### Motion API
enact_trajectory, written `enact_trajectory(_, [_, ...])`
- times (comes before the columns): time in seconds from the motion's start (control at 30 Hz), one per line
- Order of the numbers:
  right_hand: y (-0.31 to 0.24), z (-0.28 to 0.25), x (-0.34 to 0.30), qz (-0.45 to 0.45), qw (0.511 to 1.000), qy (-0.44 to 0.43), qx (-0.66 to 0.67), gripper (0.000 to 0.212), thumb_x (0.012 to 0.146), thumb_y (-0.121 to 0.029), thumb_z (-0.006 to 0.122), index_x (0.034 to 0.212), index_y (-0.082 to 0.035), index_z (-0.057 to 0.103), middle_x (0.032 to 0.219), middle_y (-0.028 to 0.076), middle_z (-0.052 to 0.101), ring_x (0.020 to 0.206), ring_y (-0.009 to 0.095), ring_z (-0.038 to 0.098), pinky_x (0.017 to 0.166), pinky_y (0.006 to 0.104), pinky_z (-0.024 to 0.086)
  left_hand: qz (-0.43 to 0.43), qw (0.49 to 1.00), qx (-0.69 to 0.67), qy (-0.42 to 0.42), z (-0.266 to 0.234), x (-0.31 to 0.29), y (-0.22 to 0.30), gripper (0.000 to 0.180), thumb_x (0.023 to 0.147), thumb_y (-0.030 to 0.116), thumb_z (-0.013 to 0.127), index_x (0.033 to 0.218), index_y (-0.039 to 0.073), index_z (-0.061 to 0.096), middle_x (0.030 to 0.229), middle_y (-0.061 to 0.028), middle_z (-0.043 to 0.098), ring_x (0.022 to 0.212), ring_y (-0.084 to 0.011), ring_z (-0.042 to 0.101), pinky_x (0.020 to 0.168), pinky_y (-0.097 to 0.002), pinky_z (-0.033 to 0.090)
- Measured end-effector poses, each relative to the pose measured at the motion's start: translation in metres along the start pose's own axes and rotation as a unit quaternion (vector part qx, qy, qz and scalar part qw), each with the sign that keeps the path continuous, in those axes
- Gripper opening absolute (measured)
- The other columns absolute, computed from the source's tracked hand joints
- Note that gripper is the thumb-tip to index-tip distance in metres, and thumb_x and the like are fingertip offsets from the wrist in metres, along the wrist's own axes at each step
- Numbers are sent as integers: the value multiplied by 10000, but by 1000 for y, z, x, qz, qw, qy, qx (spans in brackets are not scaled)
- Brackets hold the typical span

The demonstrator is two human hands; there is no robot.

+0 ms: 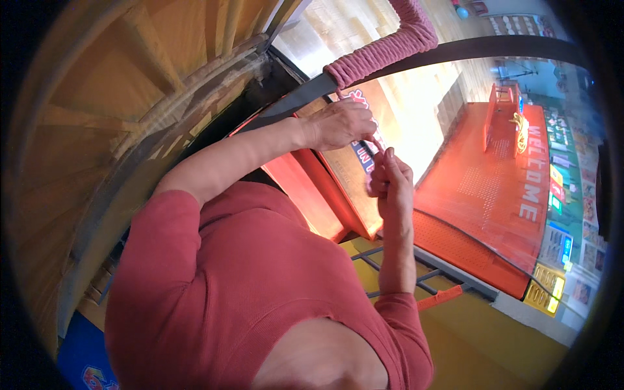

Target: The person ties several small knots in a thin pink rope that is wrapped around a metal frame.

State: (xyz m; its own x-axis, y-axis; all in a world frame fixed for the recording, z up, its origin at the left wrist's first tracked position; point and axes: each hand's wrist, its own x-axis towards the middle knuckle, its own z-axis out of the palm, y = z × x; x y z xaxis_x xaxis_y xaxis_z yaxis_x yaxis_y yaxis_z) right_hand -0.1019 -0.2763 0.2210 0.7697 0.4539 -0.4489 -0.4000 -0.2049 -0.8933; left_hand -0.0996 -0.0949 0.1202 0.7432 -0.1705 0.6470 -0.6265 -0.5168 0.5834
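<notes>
Thick pink cord point(383, 55) is wound in tight turns around a dark metal rail point(513, 47), which curves across the top of the view. The wrapping ends just above my left hand point(338, 123). With bent fingers, this hand grips a loose length of the pink cord beneath the rail. My right hand point(392, 174) is closer to me and a little to the right, its thumb and fingers pinched on the same cord. A short stretch runs between both hands. Some pink cord, blurred, shows beside the right fingers.
Below my hands are a wooden board with a printed sign and red metal steps point(312, 188). A red perforated platform point(468, 179) with white lettering lies to the right. Ribbed wooden panelling point(130, 71) rises at left. A yellow crate point(545, 289) stands at far right.
</notes>
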Motion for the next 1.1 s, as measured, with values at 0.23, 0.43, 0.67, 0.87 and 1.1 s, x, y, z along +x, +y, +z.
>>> enact_trajectory(0.23, [-6, 9, -3, 74, 993, -25, 92, 271, 965, -311, 474, 771, -121, 469, 527, -76, 255, 404, 46, 209, 383, 230, 151, -44, 993, -54, 99, 2, -3, 15, 66, 807, 106, 624, 786, 71, 572, 776, -83, 586, 808, -272, 585, 728, -385, 438])
enact_trajectory(0.43, [-32, 5, -10, 69, 997, -31, 3, 282, 962, -292, 479, 753, -104, 493, 514, -77, 281, 395, 50, 218, 377, 231, 153, -49, 990, -35, 126, -1, -2, 26, 55, 838, 80, 597, 815, 51, 556, 777, -113, 572, 807, -299, 580, 713, -384, 439])
enact_trajectory(0.67, [-98, 32, 20, -64, 983, -153, -73, 311, 1002, -266, 412, 858, -27, 549, 541, -93, 289, 436, 23, 228, 402, 199, 175, -40, 961, 53, 270, -33, 5, 4, 123, 890, 169, 563, 854, 52, 551, 738, -91, 599, 743, -264, 626, 660, -357, 490])
enact_trajectory(0.87, [-89, 53, 42, -291, 879, -334, -177, 424, 1002, -287, 407, 1008, 75, 626, 1015, 140, 640, 911, 186, 617, 834, 303, 482, -389, 707, -380, 452, -40, -8, -40, 385, 982, 318, 457, 778, 3, 540, 620, 3, 483, 551, -99, 468, 489, -236, 384])
enact_trajectory(1.1, [34, 39, 135, -320, 938, 102, -89, 306, 912, -127, 606, 1161, 32, 528, 997, 90, 625, 916, 148, 609, 785, 269, 486, -513, 641, -496, 282, -55, 1, -87, 302, 946, 326, 527, 791, 68, 495, 583, 53, 416, 468, -33, 375, 393, -194, 237])
